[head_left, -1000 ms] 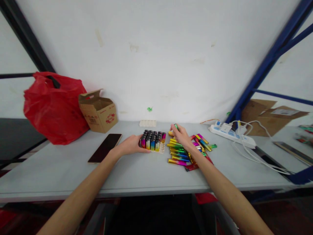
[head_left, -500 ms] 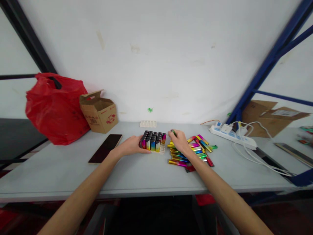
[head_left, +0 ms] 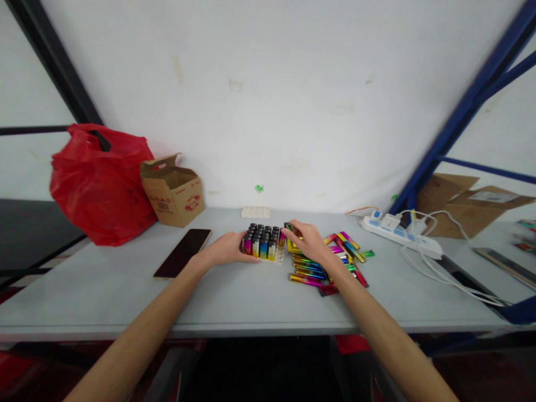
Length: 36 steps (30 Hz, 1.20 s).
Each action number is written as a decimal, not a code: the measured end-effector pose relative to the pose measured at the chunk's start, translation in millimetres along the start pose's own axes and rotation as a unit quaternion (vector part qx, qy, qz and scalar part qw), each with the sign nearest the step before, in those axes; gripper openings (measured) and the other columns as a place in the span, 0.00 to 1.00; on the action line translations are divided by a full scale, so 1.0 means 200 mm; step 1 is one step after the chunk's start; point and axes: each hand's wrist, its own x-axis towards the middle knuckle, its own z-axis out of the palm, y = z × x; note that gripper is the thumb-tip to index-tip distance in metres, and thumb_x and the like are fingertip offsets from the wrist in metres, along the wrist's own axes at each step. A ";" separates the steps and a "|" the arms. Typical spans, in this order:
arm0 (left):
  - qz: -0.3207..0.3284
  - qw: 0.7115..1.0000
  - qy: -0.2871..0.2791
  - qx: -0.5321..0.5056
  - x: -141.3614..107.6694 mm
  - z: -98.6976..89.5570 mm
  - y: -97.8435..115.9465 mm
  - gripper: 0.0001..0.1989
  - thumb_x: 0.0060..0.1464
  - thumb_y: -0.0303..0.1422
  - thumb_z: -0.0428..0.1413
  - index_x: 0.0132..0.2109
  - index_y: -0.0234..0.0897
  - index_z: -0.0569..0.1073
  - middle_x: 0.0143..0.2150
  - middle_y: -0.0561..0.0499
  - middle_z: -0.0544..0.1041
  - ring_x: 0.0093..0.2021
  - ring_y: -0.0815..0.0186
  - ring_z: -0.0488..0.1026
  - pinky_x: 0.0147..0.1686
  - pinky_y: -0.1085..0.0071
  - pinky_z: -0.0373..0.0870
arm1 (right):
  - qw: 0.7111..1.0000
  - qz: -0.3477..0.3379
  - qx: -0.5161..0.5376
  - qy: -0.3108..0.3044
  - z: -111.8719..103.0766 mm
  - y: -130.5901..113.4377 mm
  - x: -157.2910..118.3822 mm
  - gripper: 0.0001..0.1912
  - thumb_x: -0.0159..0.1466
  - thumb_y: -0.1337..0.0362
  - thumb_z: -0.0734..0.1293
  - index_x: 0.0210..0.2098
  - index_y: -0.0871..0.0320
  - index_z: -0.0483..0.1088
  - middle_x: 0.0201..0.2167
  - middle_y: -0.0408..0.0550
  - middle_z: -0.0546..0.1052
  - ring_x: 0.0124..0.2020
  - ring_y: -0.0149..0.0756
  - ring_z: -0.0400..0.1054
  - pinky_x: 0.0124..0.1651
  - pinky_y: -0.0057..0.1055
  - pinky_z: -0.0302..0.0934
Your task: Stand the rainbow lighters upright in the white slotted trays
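Several black-topped, shiny coloured lighters [head_left: 263, 248] stand upright in rows in a white tray [head_left: 279, 257], whose right-hand slots show bare. My left hand [head_left: 230, 248] grips the left side of this filled tray, thumb along its front. At the tray's right end, my right hand [head_left: 304, 237] pinches a lighter [head_left: 288, 226] with a dark top; its lower part is mostly hidden by the fingers. Beside and partly under my right wrist lies a loose pile of metallic lighters [head_left: 307, 273] in gold, blue, pink, green and red.
A dark phone [head_left: 183, 253] lies left of my left hand. Behind it are an open cardboard box [head_left: 178, 198] and a red plastic bag [head_left: 103, 187]. Another white tray [head_left: 255, 212] rests near the wall. A power strip [head_left: 402, 237] with white cables is at the right.
My right hand has moved slightly left with its lighter, from above the pile to the right end of the tray. My left hand keeps its hold on the tray.
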 end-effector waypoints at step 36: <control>-0.010 1.000 0.008 0.014 0.00 0.01 0.00 0.44 0.39 0.66 0.60 0.55 0.39 0.73 0.43 0.45 0.83 0.40 0.50 0.79 0.38 0.64 0.71 | 0.950 0.190 -0.230 -0.091 -0.05 0.31 -0.04 0.13 0.68 0.65 0.65 0.50 0.57 0.76 0.42 0.57 0.80 0.45 0.45 0.74 0.48 0.35 0.61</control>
